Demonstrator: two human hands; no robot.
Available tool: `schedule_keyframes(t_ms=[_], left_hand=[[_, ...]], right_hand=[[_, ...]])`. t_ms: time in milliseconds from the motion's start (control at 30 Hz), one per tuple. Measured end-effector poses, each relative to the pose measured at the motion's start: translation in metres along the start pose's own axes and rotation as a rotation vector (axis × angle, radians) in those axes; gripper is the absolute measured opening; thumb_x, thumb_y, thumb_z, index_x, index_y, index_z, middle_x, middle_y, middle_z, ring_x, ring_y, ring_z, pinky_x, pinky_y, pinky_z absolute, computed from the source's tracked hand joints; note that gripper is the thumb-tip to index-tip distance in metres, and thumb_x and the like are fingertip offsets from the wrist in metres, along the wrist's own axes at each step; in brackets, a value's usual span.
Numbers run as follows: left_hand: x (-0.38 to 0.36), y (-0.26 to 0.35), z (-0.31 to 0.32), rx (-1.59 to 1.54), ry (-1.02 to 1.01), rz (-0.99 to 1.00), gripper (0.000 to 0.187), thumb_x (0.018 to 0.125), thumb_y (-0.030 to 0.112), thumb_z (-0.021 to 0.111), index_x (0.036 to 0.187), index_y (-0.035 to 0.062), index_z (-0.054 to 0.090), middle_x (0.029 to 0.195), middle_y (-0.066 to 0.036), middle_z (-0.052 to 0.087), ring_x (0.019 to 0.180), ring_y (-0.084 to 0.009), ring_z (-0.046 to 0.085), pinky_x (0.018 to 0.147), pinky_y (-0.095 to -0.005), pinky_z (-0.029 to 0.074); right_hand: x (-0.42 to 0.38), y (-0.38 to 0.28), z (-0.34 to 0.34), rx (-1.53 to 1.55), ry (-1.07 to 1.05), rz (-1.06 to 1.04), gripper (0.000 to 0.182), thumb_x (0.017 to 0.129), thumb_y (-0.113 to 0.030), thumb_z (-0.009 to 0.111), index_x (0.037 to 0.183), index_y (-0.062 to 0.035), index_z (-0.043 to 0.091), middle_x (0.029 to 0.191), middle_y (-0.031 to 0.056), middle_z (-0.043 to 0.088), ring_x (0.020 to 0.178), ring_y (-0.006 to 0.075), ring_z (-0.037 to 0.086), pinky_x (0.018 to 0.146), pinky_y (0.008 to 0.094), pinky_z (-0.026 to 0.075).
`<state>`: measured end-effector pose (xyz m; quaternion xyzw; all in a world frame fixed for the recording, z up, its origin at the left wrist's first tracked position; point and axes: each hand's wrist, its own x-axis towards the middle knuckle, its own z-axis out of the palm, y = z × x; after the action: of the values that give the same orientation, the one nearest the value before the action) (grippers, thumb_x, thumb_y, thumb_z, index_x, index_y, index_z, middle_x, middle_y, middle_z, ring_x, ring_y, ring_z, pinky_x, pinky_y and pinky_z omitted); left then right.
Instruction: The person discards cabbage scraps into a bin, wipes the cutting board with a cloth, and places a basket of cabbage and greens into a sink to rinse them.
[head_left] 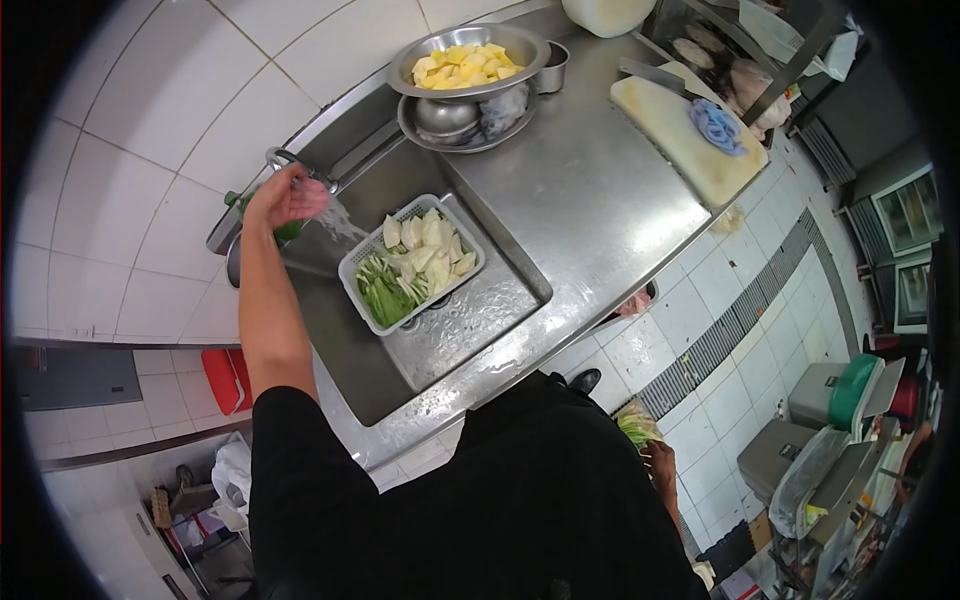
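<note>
My left hand (292,198) is at the metal tap (280,157), palm showing and fingers apart, with nothing held in it. Running water (340,222) falls beside it toward a grey plastic basket (350,277) in the sink (370,385). Pale cut vegetable pieces (430,245) and green cut stalks (387,292) fill the basket. Low at my right side, my right hand (660,465) is closed on a clear bag of green vegetables (637,425); its fingers are partly hidden.
A steel bowl of yellow chunks (468,68) sits over another steel bowl (465,145) on the counter (560,190). A cleaver (655,76) and blue cloth (717,128) lie on a cutting board (690,150). A floor drain grate (730,320) crosses the tiles. Grey bins (785,455) stand right.
</note>
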<state>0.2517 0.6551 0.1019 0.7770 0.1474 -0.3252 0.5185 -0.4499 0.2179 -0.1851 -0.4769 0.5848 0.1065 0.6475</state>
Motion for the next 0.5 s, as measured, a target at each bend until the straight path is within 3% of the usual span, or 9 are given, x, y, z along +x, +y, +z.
schedule_keyframes(t_ms=[267, 500], left_hand=[[0.010, -0.010, 0.003, -0.130, -0.045, 0.081, 0.037, 0.076, 0.026, 0.049, 0.098, -0.0028, 0.059, 0.091, -0.017, 0.066, 0.081, -0.0257, 0.065, 0.077, -0.0341, 0.053], [0.015, -0.009, 0.001, -0.036, 0.068, 0.052, 0.033, 0.074, 0.028, 0.050, 0.087, 0.0000, 0.060, 0.084, -0.015, 0.065, 0.072, -0.0238, 0.063, 0.068, -0.0333, 0.053]], right_hand=[[0.007, -0.006, 0.001, -0.002, 0.008, -0.007, 0.028, 0.089, -0.022, 0.053, 0.106, 0.0002, 0.054, 0.078, 0.0069, 0.058, 0.060, 0.0158, 0.058, 0.050, 0.0260, 0.045], [0.009, -0.004, 0.000, -0.003, 0.028, 0.014, 0.028, 0.089, -0.022, 0.053, 0.106, 0.0007, 0.055, 0.079, 0.0075, 0.059, 0.060, 0.0159, 0.058, 0.049, 0.0262, 0.045]])
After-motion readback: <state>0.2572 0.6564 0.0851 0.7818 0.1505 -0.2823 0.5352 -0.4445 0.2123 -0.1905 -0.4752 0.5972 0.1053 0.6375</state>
